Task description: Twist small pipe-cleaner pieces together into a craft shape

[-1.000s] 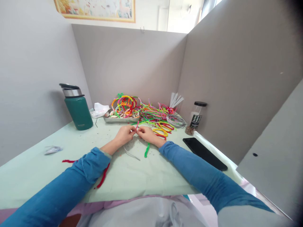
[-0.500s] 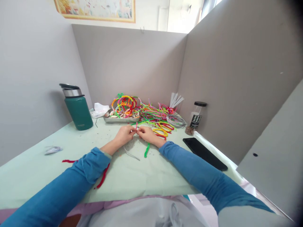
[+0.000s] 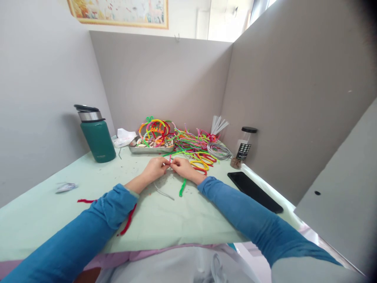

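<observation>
Fingers [image 3: 165, 162] of left hand [image 3: 154, 169] and right hand [image 3: 183, 168] pinching pink stem [image 3: 170, 157]. It's between them, visible end pointing away from the person, neither hand nearer. Wire [image 3: 163, 192], green stem [image 3: 182, 188] nearside on bench [image 3: 203, 224].

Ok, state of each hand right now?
Left hand: closed, fingertips pinched at the pink strip.
Right hand: closed, fingertips pinched at the same strip.
</observation>
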`<state>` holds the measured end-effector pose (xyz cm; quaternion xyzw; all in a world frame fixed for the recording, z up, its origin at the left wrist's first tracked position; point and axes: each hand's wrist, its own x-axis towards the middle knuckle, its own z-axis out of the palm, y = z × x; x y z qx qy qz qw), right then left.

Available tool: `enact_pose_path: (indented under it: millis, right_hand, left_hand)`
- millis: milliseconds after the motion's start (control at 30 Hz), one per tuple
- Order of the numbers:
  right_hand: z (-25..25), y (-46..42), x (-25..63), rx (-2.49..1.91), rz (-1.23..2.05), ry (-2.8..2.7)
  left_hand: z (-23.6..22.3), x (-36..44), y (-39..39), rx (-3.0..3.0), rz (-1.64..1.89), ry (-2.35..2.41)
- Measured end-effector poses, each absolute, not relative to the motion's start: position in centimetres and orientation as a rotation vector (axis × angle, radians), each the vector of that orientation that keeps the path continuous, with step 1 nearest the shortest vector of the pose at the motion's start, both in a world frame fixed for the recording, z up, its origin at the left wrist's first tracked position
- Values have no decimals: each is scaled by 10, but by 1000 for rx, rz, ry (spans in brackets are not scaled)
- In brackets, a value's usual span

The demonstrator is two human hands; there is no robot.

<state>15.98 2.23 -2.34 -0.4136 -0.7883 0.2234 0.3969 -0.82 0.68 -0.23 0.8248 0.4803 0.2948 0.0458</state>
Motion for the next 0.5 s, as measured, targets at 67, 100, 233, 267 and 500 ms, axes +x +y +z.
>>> enact_pose_path:
  millis: [67,100,233,267,500]
  right_hand:
    - [-23,22,160,-1053,570,-1993]
    - [-23,22,160,-1053,571,-1992]
    - [-22,21,159,-1049,571,-1992]
    - [-21,21,159,-1054,571,-1991]
    - [-22,21,159,-1061,569,-1989]
  left_hand:
    - [-1,-7,5,2510,893,1486]
    - [-1,-7,5,2512,896,1493]
    - [-1,-7,5,2550,935,1474]
    - [-1,-7,5,2557,946,1465]
    - [-2,-7,7,2570,897,1491]
